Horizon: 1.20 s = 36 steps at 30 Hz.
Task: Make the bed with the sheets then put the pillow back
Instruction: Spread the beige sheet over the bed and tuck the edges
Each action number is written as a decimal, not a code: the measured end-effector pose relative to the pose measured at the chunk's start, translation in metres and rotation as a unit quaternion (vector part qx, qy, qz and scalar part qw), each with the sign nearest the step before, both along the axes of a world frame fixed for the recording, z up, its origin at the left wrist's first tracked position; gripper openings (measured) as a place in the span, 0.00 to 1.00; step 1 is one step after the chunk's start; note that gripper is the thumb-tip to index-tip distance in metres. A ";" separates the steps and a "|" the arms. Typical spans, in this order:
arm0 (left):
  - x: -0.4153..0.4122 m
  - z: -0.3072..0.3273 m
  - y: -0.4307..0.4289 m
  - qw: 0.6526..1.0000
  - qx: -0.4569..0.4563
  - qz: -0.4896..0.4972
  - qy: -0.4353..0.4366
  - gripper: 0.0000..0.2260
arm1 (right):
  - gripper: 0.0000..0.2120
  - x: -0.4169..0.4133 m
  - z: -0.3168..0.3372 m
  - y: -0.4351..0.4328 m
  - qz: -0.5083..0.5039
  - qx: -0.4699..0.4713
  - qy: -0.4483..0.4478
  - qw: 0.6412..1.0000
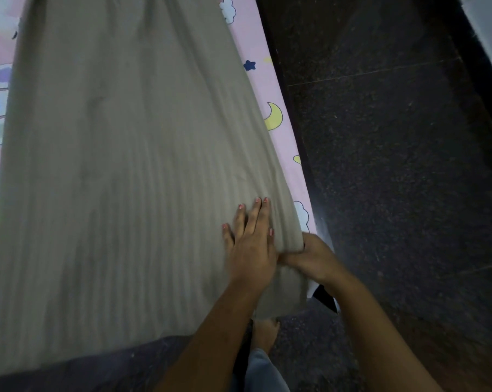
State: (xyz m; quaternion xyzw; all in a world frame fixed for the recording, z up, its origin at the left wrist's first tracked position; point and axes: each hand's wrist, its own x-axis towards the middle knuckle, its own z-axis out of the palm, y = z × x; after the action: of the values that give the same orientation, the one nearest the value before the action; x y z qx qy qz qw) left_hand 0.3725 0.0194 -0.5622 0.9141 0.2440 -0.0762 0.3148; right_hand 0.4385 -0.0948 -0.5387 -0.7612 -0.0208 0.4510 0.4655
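Left hand (250, 250) flat on sheet (126, 165); right hand (309, 257) grips edge.

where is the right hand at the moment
Head view, lower right of centre: the right hand grips the grey sheet at its near right corner, beside the left hand lying flat on it.

Bed (302, 179) dressed in a pink sheet (267, 86) printed with moons, stars and clouds, grey sheet (126, 165) spread lengthwise over it and hanging past the near end, pink strips bare along both sides, dark speckled floor (394, 165) to the right, bare foot (264, 332) on it
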 end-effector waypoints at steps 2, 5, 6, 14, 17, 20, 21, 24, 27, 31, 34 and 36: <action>-0.008 0.002 -0.010 1.000 -0.016 0.007 -0.008 0.29 | 0.12 -0.014 -0.001 -0.009 0.028 -0.004 0.025 0.999; -0.022 0.002 -0.024 1.000 -0.026 0.001 -0.016 0.28 | 0.08 -0.024 -0.003 -0.025 0.059 -0.030 0.072 0.995; -0.027 0.001 -0.028 1.000 -0.024 -0.002 -0.017 0.28 | 0.07 -0.026 -0.004 -0.031 0.066 -0.036 0.090 0.993; -0.053 0.003 -0.041 0.999 -0.015 -0.038 -0.031 0.25 | 0.14 -0.059 -0.013 -0.074 -0.014 -0.059 -0.006 0.998; -0.067 0.005 -0.043 0.995 0.010 -0.098 -0.026 0.24 | 0.16 -0.086 -0.016 -0.085 -0.047 -0.140 -0.115 0.982; -0.082 0.003 -0.041 0.987 0.029 -0.160 -0.019 0.25 | 0.11 -0.108 -0.015 -0.083 -0.073 -0.228 -0.199 0.950; -0.089 0.004 -0.039 0.983 0.025 -0.179 -0.018 0.27 | 0.10 -0.114 -0.015 -0.080 -0.085 -0.240 -0.217 0.942; -0.107 0.010 -0.026 0.972 -0.013 -0.235 -0.024 0.26 | 0.07 -0.129 -0.015 -0.068 -0.130 -0.270 -0.222 0.928; -0.139 0.018 0.006 0.975 -0.104 -0.196 -0.014 0.25 | 0.19 -0.155 -0.005 -0.041 -0.197 -0.291 -0.226 0.908; -0.205 0.010 0.086 0.998 -0.043 0.025 -0.023 0.23 | 0.29 -0.188 0.011 0.021 -0.214 -0.309 -0.322 0.869; -0.259 0.007 0.167 0.977 0.051 0.207 0.013 0.21 | 0.27 -0.208 0.006 0.083 -0.045 -0.261 -0.431 0.863; -0.289 0.013 0.214 0.943 0.048 0.324 0.058 0.22 | 0.27 -0.220 -0.001 0.127 0.077 -0.228 -0.446 0.862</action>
State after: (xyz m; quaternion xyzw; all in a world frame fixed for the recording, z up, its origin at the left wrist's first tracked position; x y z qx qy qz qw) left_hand 0.0832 0.2337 -0.5493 0.7936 0.5482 -0.0112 0.2638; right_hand 0.2186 0.0324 -0.5397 -0.9618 -0.1818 0.0895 0.1839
